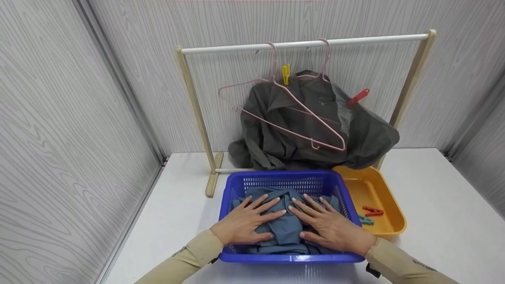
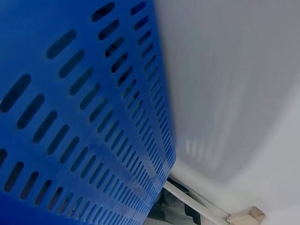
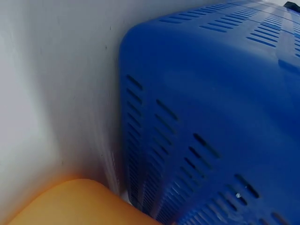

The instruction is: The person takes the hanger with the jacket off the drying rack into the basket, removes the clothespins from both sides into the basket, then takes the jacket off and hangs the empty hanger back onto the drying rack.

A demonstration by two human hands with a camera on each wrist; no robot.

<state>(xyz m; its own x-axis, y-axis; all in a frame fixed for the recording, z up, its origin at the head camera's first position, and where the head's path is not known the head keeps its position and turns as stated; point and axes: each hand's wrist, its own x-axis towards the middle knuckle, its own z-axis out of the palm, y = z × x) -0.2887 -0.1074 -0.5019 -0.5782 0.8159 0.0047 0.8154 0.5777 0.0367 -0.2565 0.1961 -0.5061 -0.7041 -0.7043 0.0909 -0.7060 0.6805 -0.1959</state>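
Note:
Blue-grey folded cloth (image 1: pixel 286 228) fills the lower part of a blue slotted plastic basket (image 1: pixel 292 258). On the cloth's left side my left hand (image 1: pixel 252 221) lies palm down, its fingers spread and straight. My right hand (image 1: pixel 325 225) rests the same way on the right side, fingertips pointing inward and away. Both wrists cross the basket's front corners. Neither hand shows in the wrist views; the left wrist view has the basket's slotted wall (image 2: pixel 108 108), and the right wrist view has its outer corner (image 3: pixel 187 79).
Behind the basket stands a wooden-legged rack with a white rail (image 1: pixel 300 45). Two pink hangers (image 1: pixel 307 108) and a dark jacket (image 1: pixel 284 130) hang there, with yellow (image 1: pixel 286 74) and red (image 1: pixel 358 97) clothespins. An orange tray (image 1: pixel 388 197) holding red (image 1: pixel 373 211) and teal (image 1: pixel 366 220) clothespins sits at right.

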